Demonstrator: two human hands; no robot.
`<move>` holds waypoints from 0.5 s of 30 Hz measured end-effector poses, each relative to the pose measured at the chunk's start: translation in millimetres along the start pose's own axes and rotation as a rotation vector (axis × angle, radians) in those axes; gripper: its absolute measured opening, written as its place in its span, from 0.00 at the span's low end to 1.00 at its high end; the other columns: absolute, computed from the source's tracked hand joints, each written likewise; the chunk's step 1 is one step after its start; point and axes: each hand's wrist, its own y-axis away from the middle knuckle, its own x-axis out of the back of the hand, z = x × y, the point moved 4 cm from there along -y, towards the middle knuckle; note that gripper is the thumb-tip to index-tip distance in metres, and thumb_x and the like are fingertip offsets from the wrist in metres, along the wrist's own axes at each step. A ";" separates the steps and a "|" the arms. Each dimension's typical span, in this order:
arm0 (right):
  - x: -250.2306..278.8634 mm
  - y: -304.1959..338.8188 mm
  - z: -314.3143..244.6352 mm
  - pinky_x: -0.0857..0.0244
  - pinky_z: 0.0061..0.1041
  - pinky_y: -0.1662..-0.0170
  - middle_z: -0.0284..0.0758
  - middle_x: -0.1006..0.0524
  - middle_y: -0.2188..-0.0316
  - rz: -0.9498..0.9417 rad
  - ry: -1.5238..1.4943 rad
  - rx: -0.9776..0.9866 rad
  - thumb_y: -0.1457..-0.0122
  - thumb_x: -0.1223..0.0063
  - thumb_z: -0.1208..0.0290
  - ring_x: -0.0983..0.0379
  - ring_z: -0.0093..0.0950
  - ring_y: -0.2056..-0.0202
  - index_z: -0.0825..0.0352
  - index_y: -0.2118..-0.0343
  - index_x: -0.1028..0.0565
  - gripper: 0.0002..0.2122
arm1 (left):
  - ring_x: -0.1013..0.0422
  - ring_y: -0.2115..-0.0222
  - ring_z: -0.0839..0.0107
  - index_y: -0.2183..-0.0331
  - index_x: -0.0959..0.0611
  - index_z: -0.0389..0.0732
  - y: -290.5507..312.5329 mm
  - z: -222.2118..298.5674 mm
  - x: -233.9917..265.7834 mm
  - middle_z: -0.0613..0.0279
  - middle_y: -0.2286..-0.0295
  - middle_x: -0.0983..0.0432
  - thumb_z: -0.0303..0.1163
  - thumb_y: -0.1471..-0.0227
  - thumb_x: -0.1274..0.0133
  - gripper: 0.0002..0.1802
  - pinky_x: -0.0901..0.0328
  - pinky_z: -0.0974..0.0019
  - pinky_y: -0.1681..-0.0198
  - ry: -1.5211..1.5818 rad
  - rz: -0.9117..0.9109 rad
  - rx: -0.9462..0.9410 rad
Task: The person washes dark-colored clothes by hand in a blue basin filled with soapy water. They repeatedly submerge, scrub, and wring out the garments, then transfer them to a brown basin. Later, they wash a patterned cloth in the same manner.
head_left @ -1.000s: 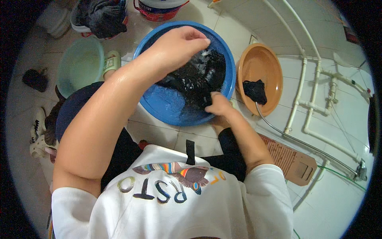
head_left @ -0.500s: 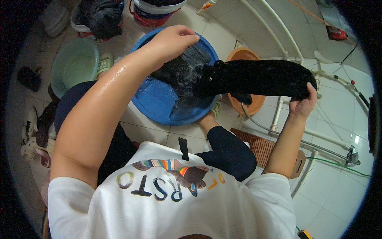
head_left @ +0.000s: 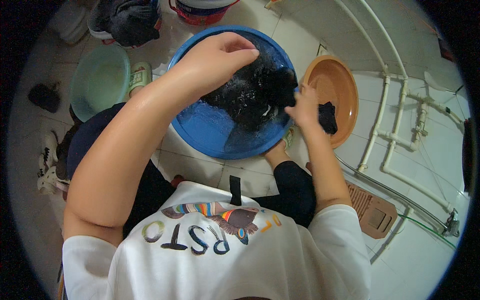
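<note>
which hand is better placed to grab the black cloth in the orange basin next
Probably the right hand: it is close to the black cloth and orange basin, while the left hand is farther off, over the blue basin.

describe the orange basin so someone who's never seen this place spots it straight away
Find the large blue basin of wet black cloth in front of the person. Immediately to its right, partly behind the right hand, is the orange basin. Its orange colour and small black bundle set it apart from the blue basin and the pale green basin.
</note>
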 end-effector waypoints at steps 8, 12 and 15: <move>-168.3 13.8 -43.3 0.59 0.59 0.50 0.42 0.58 0.42 -0.358 0.042 0.101 0.67 0.40 0.72 0.63 0.52 0.44 0.66 0.74 0.25 0.12 | 0.35 0.62 0.77 0.62 0.26 0.36 4.2 -3.0 -10.8 0.64 0.66 0.29 0.34 0.52 0.51 0.15 0.43 0.75 0.55 0.071 -0.036 0.035; -238.3 8.7 -25.1 0.56 0.50 0.47 0.42 0.54 0.43 -0.467 0.025 -0.029 0.55 0.53 0.72 0.59 0.49 0.44 0.66 0.69 0.26 0.09 | 0.35 0.61 0.75 0.61 0.27 0.36 6.6 -2.1 -18.1 0.63 0.65 0.29 0.33 0.52 0.52 0.16 0.43 0.73 0.55 0.091 -0.072 0.113; -324.0 -1.3 10.4 0.50 0.35 0.46 0.44 0.45 0.46 -0.529 -0.188 -0.268 0.54 0.53 0.67 0.50 0.40 0.46 0.64 0.64 0.26 0.14 | 0.35 0.60 0.74 0.60 0.28 0.36 4.4 -1.8 -24.3 0.62 0.64 0.30 0.32 0.52 0.52 0.16 0.43 0.72 0.55 0.084 -0.097 0.129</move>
